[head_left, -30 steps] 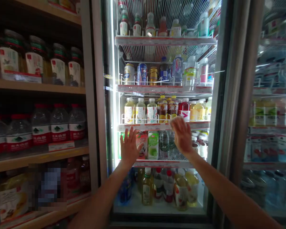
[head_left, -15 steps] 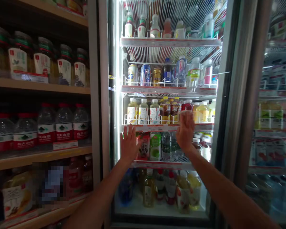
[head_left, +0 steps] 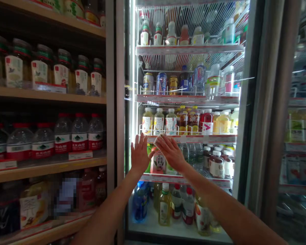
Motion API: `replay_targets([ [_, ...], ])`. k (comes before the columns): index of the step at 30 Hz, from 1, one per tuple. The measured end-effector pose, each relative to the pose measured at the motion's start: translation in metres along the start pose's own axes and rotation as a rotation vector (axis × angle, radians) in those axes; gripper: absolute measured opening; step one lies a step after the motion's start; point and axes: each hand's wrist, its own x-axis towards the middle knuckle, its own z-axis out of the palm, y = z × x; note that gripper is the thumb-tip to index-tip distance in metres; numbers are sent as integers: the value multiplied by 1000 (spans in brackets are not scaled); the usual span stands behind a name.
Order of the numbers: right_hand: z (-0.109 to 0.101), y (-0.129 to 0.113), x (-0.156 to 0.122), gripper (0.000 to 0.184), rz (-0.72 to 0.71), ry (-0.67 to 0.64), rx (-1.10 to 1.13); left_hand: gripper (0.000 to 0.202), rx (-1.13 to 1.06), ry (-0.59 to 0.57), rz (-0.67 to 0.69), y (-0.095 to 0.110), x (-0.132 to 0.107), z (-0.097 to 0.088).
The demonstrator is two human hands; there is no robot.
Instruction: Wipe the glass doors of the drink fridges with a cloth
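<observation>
My left hand (head_left: pixel 140 154) lies open and flat against the glass door (head_left: pixel 132 85) of a lit drinks cooler, fingers spread upward. My right hand (head_left: pixel 169 151) is just beside it, fingers together and pressing a small pale cloth (head_left: pixel 159 137) on the glass at the level of a shelf's price strip (head_left: pixel 206 139). Behind the hands stands a pink-labelled bottle (head_left: pixel 158 162) among other bottles.
Inside the cooler, wire shelves hold cans (head_left: pixel 161 82) and several bottled drinks. To the left, wooden shelves (head_left: pixel 48 98) carry jars and water bottles (head_left: pixel 79 134). A second glass cooler door (head_left: pixel 298 119) is on the right, past a dark door frame (head_left: pixel 247 112).
My right hand has swept left across the glass from the right of the shelf edge to beside my left hand. The left hand has stayed pressed in place. The view has shifted slightly.
</observation>
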Motion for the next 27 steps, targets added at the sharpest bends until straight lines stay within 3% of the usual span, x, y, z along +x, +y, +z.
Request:
replay_targets([
  [1,0,0,2,68,15,-8,0,66,7,-8,12,-2,-1,-1],
  [5,0,14,8,67,390,178,-49,64,28,-15,13,-10,-7,0],
  [7,2,10,9,69,316,157,-23,65,31,-2,-11,-12,-9,2],
  [10,7,-5,8,70,-80,-35,44,68,31,3,-33,-16,-12,4],
  [11,8,-7,10,70,-127,-60,48,69,31,-3,-36,-18,-13,5],
  [12,8,-7,12,70,-90,-45,39,69,32,-11,-32,-20,-15,4],
  [15,10,-6,16,70,248,103,1,68,45,-33,-26,-26,-23,2],
  [16,11,-8,15,70,297,119,8,67,52,-37,-26,-28,-26,1],
  [17,12,-14,12,70,269,106,28,66,60,-41,-23,-30,-29,0],
  [21,16,-42,0,59,-129,-71,87,65,95,-69,1,-42,-42,-2],
  [22,17,-45,1,56,-138,-79,75,64,101,-79,12,-45,-44,-2],
  [26,21,-51,10,53,144,-10,19,65,113,-101,37,-59,-52,-2],
  [27,23,-55,8,54,144,-18,29,65,119,-104,36,-61,-54,-3],
])
